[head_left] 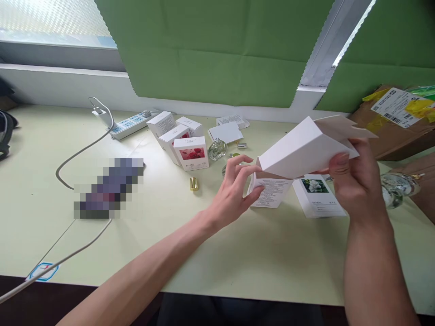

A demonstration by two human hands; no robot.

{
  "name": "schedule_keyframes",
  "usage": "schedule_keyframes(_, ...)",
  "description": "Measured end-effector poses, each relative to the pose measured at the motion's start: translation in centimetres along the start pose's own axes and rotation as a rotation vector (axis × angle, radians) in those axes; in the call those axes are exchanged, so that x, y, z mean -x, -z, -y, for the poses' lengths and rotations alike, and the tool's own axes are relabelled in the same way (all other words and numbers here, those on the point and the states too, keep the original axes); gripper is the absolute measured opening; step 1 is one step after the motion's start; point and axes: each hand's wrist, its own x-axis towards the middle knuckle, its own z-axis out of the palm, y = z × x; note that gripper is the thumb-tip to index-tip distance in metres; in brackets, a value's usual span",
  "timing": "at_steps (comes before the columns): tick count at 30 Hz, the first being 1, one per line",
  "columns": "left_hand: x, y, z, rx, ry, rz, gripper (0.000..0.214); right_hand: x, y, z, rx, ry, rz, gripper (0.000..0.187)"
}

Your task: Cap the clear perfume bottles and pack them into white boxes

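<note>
My right hand (356, 181) grips a plain white carton (295, 147), thumb on its near side. This carton is tilted, with loose flaps at its right end. Its lower left end hangs over a small printed box (270, 192) standing on the table; I cannot tell whether the two touch. My left hand (238, 190) is curled around the printed box's left side, thumb on the lettered front. To the right lies a box with a white flower picture (319, 197). Glass bottles (217, 149) stand behind my left hand, partly hidden.
Several red-flower boxes (192, 154) are grouped behind a gold cap (193, 184). Farther back are a white box (226, 132) and a silver cap (242, 146). A power strip (131, 124), cable and blurred phone (108, 188) lie left. Glass bottles (399, 188) and a cardboard carton (390, 122) stand right.
</note>
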Motion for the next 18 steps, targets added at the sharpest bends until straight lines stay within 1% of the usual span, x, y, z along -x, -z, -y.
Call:
schedule_keyframes(4,0.0,0.0,0.0,-0.017,0.011,-0.010,0.042,0.0,0.1,0.5,0.026,0.008,0.014,0.032)
schedule_keyframes(9,0.0,0.0,-0.1,-0.023,0.018,-0.013,0.043,-0.1,0.0,1.1,0.022,0.005,0.068,0.033)
schedule_keyframes(18,0.0,0.0,0.0,-0.012,0.042,-0.020,0.045,0.1,-0.1,1.1,0.014,-0.034,0.045,0.029)
